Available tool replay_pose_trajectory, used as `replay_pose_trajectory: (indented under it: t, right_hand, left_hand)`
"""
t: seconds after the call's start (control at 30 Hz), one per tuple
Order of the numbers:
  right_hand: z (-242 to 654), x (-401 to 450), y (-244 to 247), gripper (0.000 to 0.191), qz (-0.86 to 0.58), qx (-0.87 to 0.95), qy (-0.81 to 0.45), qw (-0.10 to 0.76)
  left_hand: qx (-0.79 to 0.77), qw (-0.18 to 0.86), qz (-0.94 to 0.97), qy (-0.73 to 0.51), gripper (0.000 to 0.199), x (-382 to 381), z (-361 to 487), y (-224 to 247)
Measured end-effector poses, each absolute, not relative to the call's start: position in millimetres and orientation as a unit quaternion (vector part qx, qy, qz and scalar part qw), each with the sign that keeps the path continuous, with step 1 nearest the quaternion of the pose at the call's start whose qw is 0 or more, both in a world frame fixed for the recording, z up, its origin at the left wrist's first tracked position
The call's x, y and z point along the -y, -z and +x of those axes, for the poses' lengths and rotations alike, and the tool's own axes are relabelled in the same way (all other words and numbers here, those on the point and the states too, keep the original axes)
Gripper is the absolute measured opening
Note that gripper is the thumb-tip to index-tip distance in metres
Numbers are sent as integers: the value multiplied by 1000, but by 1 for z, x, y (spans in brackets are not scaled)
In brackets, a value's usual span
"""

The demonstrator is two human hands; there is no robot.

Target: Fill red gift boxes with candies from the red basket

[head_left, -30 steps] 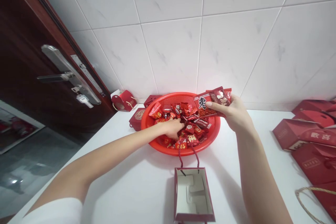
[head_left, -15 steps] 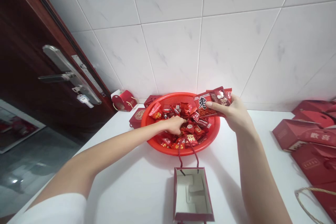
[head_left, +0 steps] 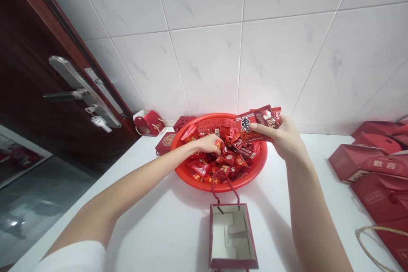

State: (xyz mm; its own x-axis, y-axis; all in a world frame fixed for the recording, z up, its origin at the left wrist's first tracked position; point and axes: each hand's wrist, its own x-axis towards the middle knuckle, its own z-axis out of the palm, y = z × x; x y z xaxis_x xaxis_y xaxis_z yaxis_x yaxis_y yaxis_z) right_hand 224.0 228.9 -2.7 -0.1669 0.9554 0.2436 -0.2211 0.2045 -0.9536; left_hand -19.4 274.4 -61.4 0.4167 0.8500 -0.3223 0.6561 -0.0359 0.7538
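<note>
A red plastic basket (head_left: 262, 165) on the white table holds many red-wrapped candies (head_left: 234, 161). My left hand (head_left: 208, 142) is inside it, fingers closed on a red-wrapped candy (head_left: 219, 144). Over the basket's right rim, my right hand (head_left: 282, 138) grips several flat snack packets (head_left: 247, 124), fanned out between thumb and fingers. One packet is red with a large black character; another is dark brown-red. Directly in front of the basket stands a gift bag (head_left: 234, 238), its top open and its pale inside showing. The bag's dark red cord handle touches the basket's front.
Red gift boxes (head_left: 357, 163) crowd the table's right side, one with a rope handle (head_left: 366, 231). Smaller red boxes (head_left: 151, 123) stand at the back left. A tiled wall (head_left: 204, 63) runs behind the table (head_left: 149, 221). At left is a dark door with keys (head_left: 100, 123) in its lock.
My left hand has shifted slightly up within the basket and closed on a red-wrapped candy. My right hand and its packets have hardly moved.
</note>
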Motion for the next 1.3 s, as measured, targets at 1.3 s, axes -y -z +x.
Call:
replay_pose_trajectory:
  t: [1.3]
  right_hand:
    - [224, -227, 1, 45, -341, 548, -530, 550]
  left_hand:
    - [-436, 682, 529, -253, 26, -276, -46, 27]
